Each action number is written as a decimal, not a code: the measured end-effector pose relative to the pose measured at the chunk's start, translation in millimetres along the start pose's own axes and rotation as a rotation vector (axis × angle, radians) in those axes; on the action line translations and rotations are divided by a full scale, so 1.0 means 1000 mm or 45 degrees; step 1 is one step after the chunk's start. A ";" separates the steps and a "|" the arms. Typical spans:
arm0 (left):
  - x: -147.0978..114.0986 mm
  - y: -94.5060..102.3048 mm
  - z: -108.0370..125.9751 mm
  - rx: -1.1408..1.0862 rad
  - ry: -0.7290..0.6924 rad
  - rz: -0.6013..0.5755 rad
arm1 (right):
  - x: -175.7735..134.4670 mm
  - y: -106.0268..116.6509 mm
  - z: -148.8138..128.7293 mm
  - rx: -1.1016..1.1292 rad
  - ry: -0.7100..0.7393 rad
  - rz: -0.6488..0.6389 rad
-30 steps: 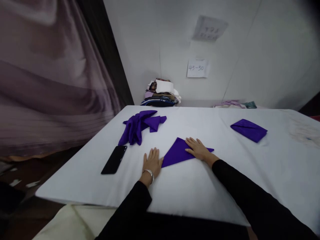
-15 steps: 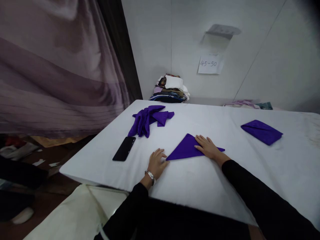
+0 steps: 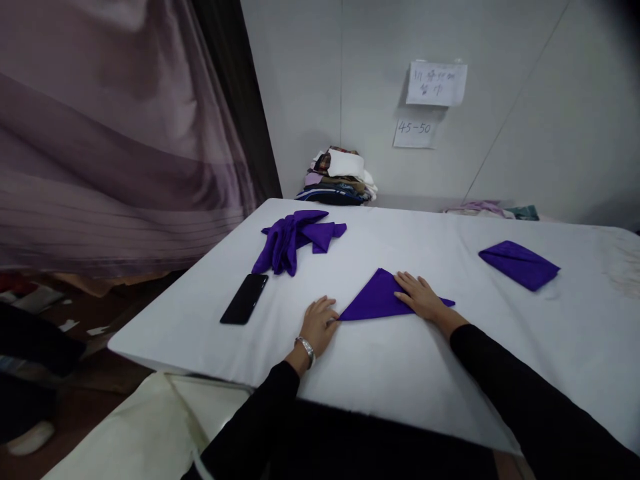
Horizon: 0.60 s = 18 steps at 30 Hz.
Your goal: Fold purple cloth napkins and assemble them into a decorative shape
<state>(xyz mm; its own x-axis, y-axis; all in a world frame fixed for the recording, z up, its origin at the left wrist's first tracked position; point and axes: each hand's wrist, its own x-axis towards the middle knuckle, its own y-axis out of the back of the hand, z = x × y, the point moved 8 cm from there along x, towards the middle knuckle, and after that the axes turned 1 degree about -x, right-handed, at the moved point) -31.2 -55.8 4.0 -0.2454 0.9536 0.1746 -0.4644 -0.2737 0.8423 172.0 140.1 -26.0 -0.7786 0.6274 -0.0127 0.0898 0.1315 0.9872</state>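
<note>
A purple cloth napkin (image 3: 374,297) lies on the white-covered table (image 3: 400,373), folded into a flat triangle. My right hand (image 3: 421,297) rests on its right part with fingers stretched out and palm down, covering some of the cloth. At the napkin's left point is my left hand (image 3: 319,324), its fingers loosely apart and their tips at the corner. A second folded purple napkin (image 3: 521,265) lies to the right. Several crumpled purple napkins (image 3: 295,237) sit in a heap at the back left.
A black phone (image 3: 245,299) lies on the table's left side. Behind the table is a stack of folded cloths (image 3: 337,177), with more fabric (image 3: 487,209) further right. Paper signs (image 3: 437,84) hang on the wall. A mauve curtain (image 3: 125,140) drapes at left; another person's foot (image 3: 31,439) shows below.
The triangular napkin has slid slightly to the right, along with both my hands. The upper paper on the wall, lifted before, now hangs down. My view has shifted a little.
</note>
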 end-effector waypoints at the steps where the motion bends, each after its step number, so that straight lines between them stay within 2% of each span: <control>1: 0.000 -0.001 0.000 0.006 -0.005 -0.016 | 0.000 0.000 0.001 0.000 -0.006 0.002; 7: 0.000 -0.004 0.003 0.041 -0.004 -0.058 | -0.003 0.003 0.003 -0.005 -0.003 0.017; 18: 0.004 -0.002 0.012 0.126 0.111 0.074 | -0.003 0.007 0.000 0.018 0.014 0.012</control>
<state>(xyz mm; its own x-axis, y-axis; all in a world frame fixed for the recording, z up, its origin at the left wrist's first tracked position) -21.1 -49.9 9.4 -0.3448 0.9207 0.1830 -0.3620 -0.3104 0.8790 174.7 138.9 -18.8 -0.7843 0.6203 -0.0017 0.1059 0.1366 0.9850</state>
